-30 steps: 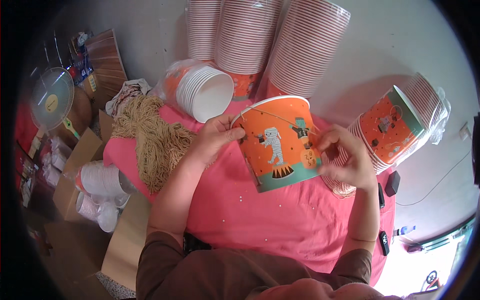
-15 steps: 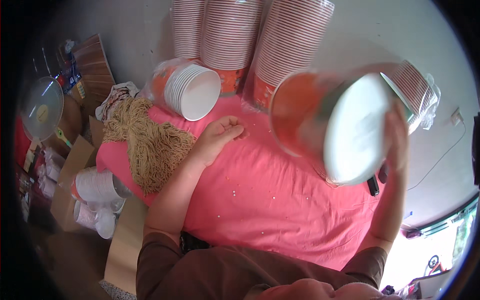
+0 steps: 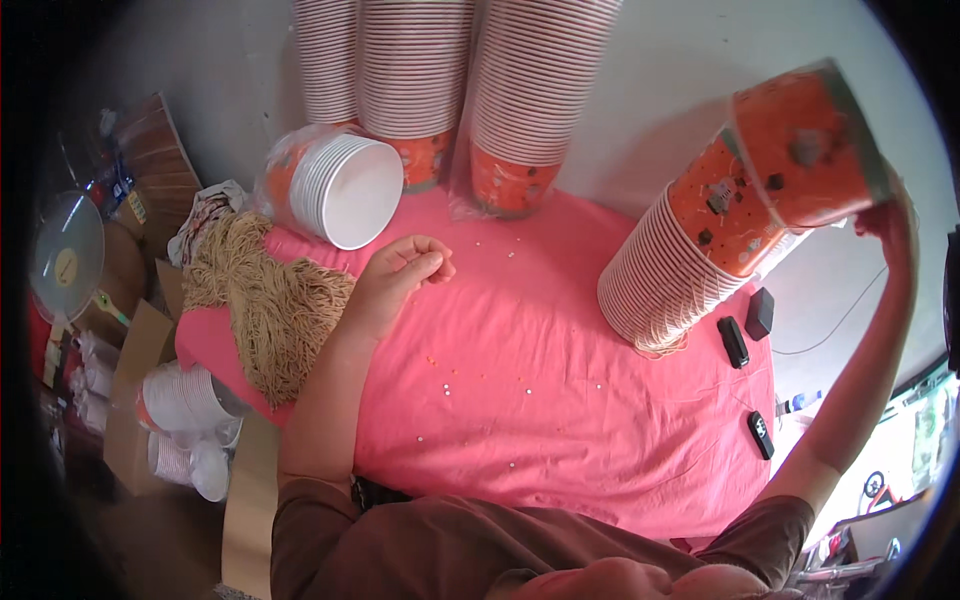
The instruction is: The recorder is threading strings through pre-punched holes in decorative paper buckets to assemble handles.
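At the upper right, my right hand (image 3: 882,222) grips an orange paper bucket (image 3: 805,150) near its green-edged base. The bucket sits mouth down over the closed end of a stack of upturned paper buckets (image 3: 668,275), its mouth overlapping the topmost one. Thin tan strands (image 3: 665,340) show along the stack's lower rim. Over the pink cloth, my left hand (image 3: 405,278) is closed, thumb against curled fingers, and nothing shows in it. A bundle of tan strings (image 3: 285,310) lies to its left.
Tall bagged bucket stacks (image 3: 415,80) stand by the wall, with a bagged stack on its side (image 3: 345,190) before them. Small white specks dot the pink cloth (image 3: 560,440). Black devices (image 3: 733,342) lie at the right edge. Cardboard boxes (image 3: 140,400) stand left.
My right hand has carried the orange bucket up and right onto the upturned stack, turning its base away to the right. My left hand keeps nearly the same pose over the cloth.
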The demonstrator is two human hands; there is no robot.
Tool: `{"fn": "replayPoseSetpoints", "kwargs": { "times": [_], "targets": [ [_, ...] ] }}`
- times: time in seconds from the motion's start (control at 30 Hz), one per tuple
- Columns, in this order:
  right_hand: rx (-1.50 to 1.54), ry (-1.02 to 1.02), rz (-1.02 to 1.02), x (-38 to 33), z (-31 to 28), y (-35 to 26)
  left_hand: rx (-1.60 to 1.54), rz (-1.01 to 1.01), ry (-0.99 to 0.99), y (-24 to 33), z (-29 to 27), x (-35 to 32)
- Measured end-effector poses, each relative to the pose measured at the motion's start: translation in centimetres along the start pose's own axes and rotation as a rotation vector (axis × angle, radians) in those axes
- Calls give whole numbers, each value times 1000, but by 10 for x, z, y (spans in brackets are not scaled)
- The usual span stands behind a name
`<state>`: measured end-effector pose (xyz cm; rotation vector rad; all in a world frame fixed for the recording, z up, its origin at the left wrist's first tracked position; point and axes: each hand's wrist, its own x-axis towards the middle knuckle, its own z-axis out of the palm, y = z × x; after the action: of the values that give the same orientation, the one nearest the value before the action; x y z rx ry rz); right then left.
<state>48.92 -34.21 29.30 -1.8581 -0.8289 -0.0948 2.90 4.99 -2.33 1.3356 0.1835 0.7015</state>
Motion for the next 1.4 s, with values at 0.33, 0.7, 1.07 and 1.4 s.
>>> {"fn": "replayPoseSetpoints", "kwargs": {
  "times": [0.33,0.7,1.07,1.4],
  "targets": [
    [-225,-170,183,13,86,-23,60,-14,36,0,0,2],
    [-260,-224,297,-9,99,-5,105,-21,9,-1,2,3],
    [-231,-187,292,-18,110,11,128,-21,5,-6,-2,4],
    [-202,-75,150,-13,100,43,643,-67,-58,-23,10,-1]
  ]
}}
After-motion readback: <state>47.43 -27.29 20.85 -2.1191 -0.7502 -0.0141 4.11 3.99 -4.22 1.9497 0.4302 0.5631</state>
